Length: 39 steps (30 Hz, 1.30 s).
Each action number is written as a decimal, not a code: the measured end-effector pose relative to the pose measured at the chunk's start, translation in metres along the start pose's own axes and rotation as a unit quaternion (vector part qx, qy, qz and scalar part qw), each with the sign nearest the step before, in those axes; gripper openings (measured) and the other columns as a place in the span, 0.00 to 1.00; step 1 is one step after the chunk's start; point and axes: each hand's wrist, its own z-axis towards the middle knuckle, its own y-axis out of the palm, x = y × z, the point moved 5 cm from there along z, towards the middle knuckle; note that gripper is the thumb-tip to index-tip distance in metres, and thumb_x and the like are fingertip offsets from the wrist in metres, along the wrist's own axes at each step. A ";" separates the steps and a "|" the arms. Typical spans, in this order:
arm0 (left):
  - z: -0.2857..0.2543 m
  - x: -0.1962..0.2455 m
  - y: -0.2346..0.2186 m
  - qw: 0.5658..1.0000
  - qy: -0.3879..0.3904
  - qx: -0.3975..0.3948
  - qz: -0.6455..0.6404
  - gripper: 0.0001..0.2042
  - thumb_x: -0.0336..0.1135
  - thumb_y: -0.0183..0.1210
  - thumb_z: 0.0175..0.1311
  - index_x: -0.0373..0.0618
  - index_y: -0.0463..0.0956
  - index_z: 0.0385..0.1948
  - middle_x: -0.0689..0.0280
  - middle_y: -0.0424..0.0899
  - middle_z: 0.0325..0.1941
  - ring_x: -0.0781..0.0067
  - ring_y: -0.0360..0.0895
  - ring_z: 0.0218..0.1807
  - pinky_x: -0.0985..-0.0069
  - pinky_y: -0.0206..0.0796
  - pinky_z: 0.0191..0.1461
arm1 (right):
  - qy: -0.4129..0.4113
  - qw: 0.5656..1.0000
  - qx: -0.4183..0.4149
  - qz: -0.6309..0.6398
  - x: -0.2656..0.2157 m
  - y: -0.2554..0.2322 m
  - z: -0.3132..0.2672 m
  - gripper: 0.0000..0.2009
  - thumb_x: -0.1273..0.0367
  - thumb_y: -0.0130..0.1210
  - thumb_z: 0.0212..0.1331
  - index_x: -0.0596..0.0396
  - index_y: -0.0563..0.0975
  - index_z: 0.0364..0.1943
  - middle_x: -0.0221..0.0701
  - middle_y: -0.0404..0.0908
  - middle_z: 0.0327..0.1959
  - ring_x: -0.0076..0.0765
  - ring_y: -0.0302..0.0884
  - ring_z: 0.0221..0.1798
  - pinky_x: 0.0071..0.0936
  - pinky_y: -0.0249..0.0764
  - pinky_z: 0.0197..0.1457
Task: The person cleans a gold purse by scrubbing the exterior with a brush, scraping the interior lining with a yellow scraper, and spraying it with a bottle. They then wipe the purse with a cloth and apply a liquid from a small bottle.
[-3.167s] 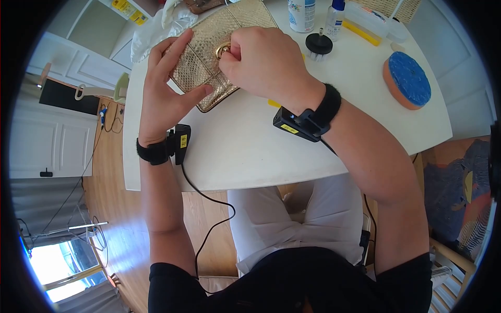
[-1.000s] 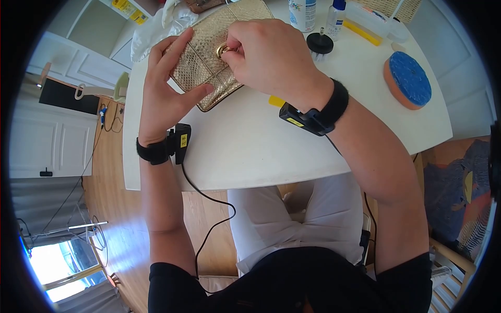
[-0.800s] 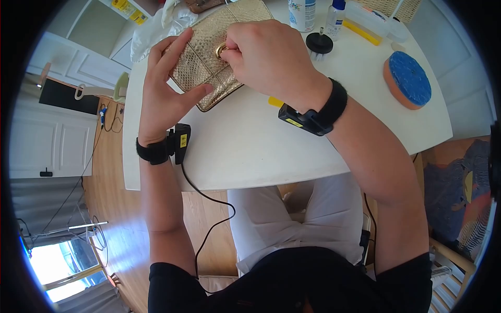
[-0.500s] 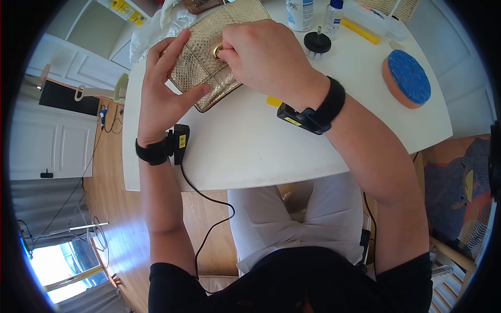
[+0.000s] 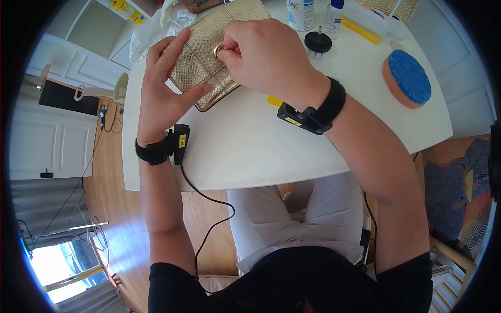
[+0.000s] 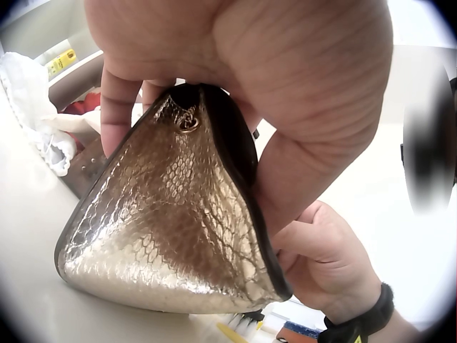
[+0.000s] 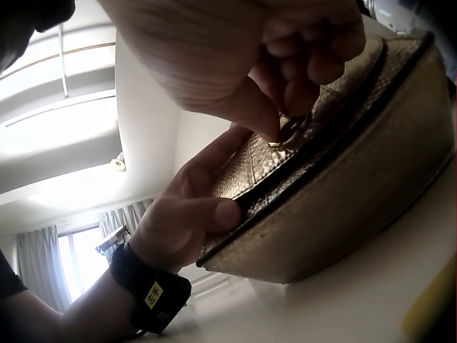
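A gold handbag (image 5: pixel 201 65) with a snakeskin texture stands on the white table in the head view. My left hand (image 5: pixel 166 96) grips its left end, thumb on the near side and fingers on the far side. The bag's folded end panel (image 6: pixel 164 229), with a small metal ring (image 6: pixel 187 121), shows below that hand in the left wrist view. My right hand (image 5: pixel 269 60) pinches a round gold clasp (image 5: pixel 217 50) on the bag's flap. In the right wrist view, thumb and fingertips are at the clasp (image 7: pixel 289 132), partly covering it, and a dark gap runs under the flap edge.
A black-backed round brush (image 5: pixel 318 43), a spray can (image 5: pixel 300 14) and a blue-capped bottle (image 5: pixel 334 21) stand behind my right hand. Farther right lies a blue and orange sponge pad (image 5: pixel 407 78). White cloth (image 5: pixel 156 39) lies at the back left. A yellow piece (image 5: pixel 274 100) shows under my right wrist.
Since the oldest frame my right hand has turned slightly at the clasp, uncovering more of the yellow piece. My left hand and the bag have barely moved.
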 end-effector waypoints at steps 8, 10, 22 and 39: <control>0.000 0.001 0.000 1.000 -0.011 0.001 -0.012 0.45 0.25 0.77 0.38 0.53 0.72 0.69 0.62 0.71 0.63 0.65 0.74 0.63 0.70 0.69 0.64 | 0.012 0.999 -0.013 -0.030 0.000 0.001 -0.001 0.11 0.63 0.65 0.57 0.52 0.81 0.24 0.35 0.81 0.20 0.46 0.81 0.26 0.39 0.76 0.31; 0.000 0.003 0.001 1.000 0.005 0.003 -0.026 0.45 0.24 0.77 0.39 0.52 0.72 0.69 0.62 0.71 0.63 0.64 0.74 0.63 0.69 0.69 0.65 | 0.008 1.000 -0.007 -0.026 -0.001 0.000 -0.001 0.11 0.62 0.65 0.57 0.52 0.81 0.23 0.35 0.81 0.20 0.46 0.81 0.25 0.39 0.76 0.30; 0.000 0.004 0.000 1.000 -0.010 -0.005 -0.021 0.45 0.24 0.76 0.38 0.52 0.71 0.69 0.60 0.70 0.65 0.63 0.73 0.65 0.67 0.69 0.69 | 0.004 1.000 -0.023 -0.008 0.001 0.001 -0.001 0.06 0.66 0.65 0.55 0.51 0.81 0.30 0.32 0.83 0.25 0.44 0.82 0.30 0.40 0.77 0.33; 0.000 0.001 0.000 1.000 0.000 0.003 -0.013 0.45 0.25 0.77 0.38 0.54 0.72 0.69 0.62 0.72 0.63 0.66 0.74 0.61 0.72 0.70 0.60 | -0.007 1.000 0.007 0.011 0.001 -0.004 -0.001 0.04 0.69 0.58 0.56 0.50 0.83 0.31 0.34 0.84 0.24 0.46 0.83 0.28 0.40 0.78 0.33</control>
